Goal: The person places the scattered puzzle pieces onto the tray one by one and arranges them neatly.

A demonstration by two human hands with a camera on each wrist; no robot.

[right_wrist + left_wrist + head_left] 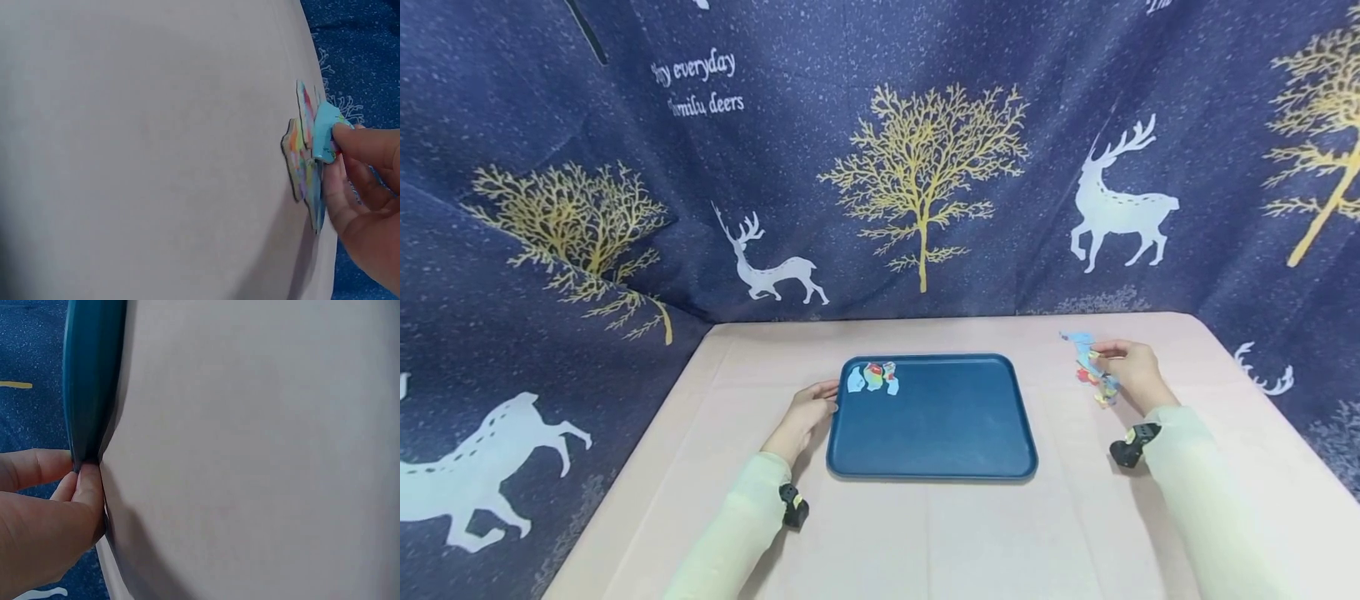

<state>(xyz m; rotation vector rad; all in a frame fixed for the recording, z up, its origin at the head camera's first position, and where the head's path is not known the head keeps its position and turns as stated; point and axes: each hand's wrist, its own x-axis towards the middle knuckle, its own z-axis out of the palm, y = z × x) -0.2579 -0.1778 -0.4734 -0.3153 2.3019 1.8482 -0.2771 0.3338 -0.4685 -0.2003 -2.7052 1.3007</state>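
Observation:
A dark blue tray (940, 433) lies on the table, with a few puzzle pieces (873, 377) at its far left corner. My left hand (806, 414) is at the tray's left edge; in the left wrist view, thumb and fingers (89, 487) pinch its rim (94, 375). To the right of the tray, my right hand (1131, 372) pinches a light blue puzzle piece (324, 130) between thumb and fingers. Under and beside that hand lie several colourful puzzle pieces (294, 159), partly covered by it in the head view.
A pale pink cloth (880, 533) covers the table. Behind and beside it hangs a dark blue curtain (865, 208) printed with white deer and golden trees. Small black cameras are strapped to both wrists, over pale green sleeves (1210, 500).

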